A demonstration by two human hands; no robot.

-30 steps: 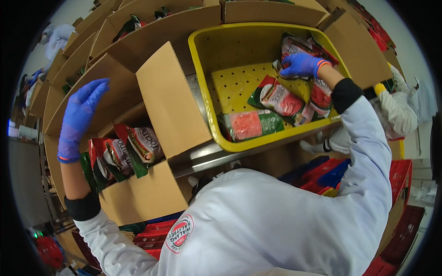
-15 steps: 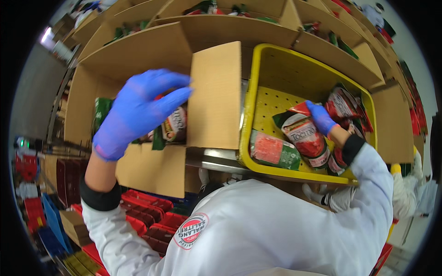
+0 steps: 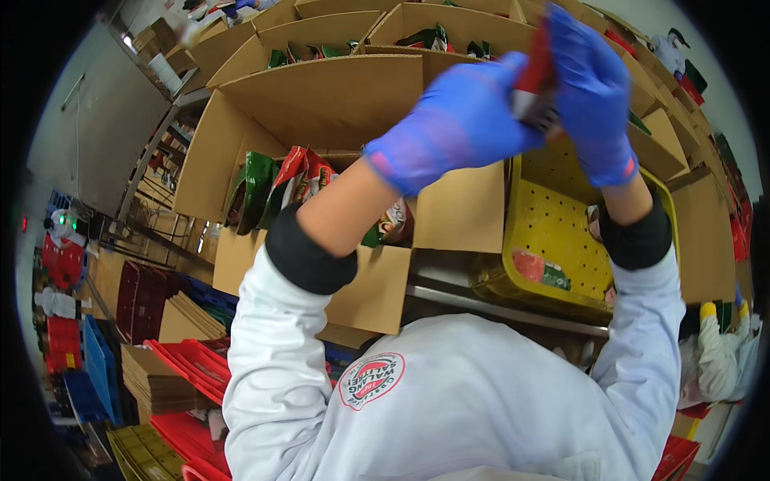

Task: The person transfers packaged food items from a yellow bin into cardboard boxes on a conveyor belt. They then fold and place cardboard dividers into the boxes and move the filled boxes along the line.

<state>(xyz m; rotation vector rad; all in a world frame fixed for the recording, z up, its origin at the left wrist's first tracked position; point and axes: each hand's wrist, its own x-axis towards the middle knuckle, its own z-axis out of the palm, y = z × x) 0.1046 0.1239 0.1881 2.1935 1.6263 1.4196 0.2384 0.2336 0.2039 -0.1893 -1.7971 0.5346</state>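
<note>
Both hands have shifted since half a second ago: the left hand (image 3: pixel 469 120), then hanging over the cardboard box (image 3: pixel 337 104), now reaches across to the far side of the yellow tub (image 3: pixel 553 212), and the right hand (image 3: pixel 593 100), then down among the packets in that tub, is raised to meet it. Between the two blue gloves is a red-and-white packet (image 3: pixel 536 80), lifted clear of the tub floor and blurred. The left thumb and fingers pinch its near side, though the blur hides the exact fingertips; the right fingers run straight and pressed together along its other side, and whether they grip it I cannot tell. Where a packet lay against the flat pack (image 3: pixel 536 266) with the pink window, bare perforated floor now shows; that flat pack remains near the tub's left side. The upright packets (image 3: pixel 309 176) in the cardboard box stay in place, partly covered by the left forearm, which crosses in front of the box. Its side flap (image 3: pixel 461 210) stands beside the tub, below the left hand. At the right edge, a co-worker's yellow glove (image 3: pixel 707 311) shows, well apart.
</note>
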